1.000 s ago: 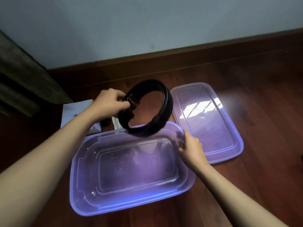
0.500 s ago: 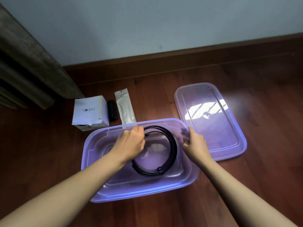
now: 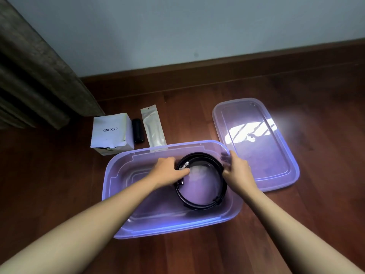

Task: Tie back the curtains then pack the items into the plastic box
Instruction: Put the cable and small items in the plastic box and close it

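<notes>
A clear purple plastic box (image 3: 118, 194) stands open on the wooden floor. A coiled black belt (image 3: 199, 204) lies on the box's bottom, in its right half. My left hand (image 3: 167, 172) reaches into the box and holds the coil's left side by the buckle. My right hand (image 3: 238, 173) grips the box's right rim, fingers curled over the edge next to the belt. The box's lid (image 3: 256, 147) lies flat on the floor to the right.
Behind the box lie a white carton (image 3: 110, 133), a small black cylinder (image 3: 137, 130) and a clear sealed pouch (image 3: 153, 128). A grey-brown curtain (image 3: 35, 72) hangs at the far left. The wall and a dark skirting board (image 3: 217, 70) run along the back.
My left hand brought the belt down from above the box and laid it on the bottom. The right hand stayed on the right rim.
</notes>
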